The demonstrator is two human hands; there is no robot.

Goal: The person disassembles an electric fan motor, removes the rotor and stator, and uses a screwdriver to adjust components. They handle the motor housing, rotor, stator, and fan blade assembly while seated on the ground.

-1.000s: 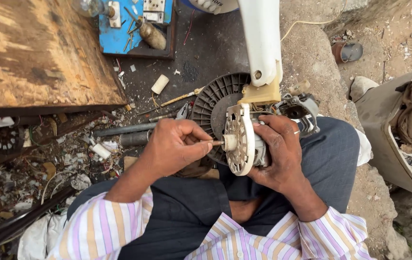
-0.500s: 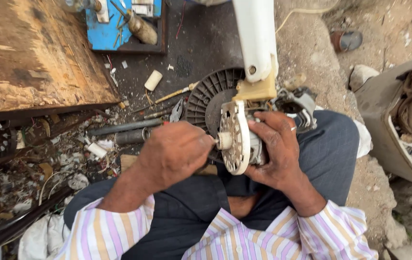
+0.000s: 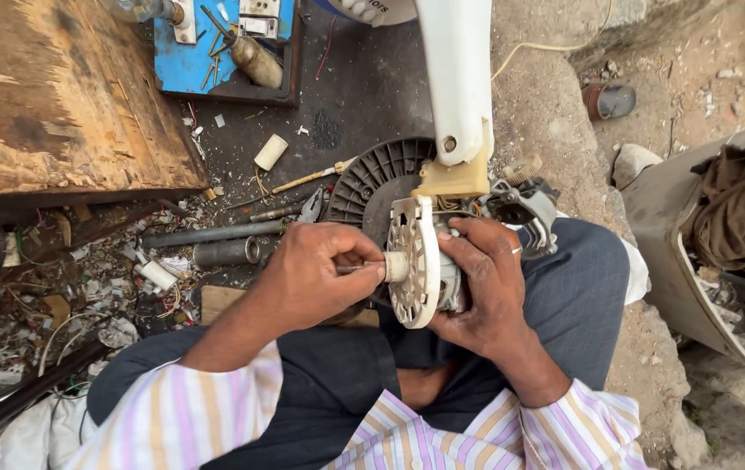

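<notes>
The fan motor (image 3: 429,261) sits in the person's lap, stripped of blade and guard, the right hand (image 3: 486,283) clenched around its body while the left hand's (image 3: 312,278) fingers pinch the shaft's small cream hub (image 3: 396,266), seemingly mid-disassembly, casing unopened.

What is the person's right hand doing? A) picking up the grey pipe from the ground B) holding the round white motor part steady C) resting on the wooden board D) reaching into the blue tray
B: the right hand wraps around the round white motor part on the lap, while the left hand pinches the small shaft at its middle; the grey pipe lies untouched on the ground.
</notes>
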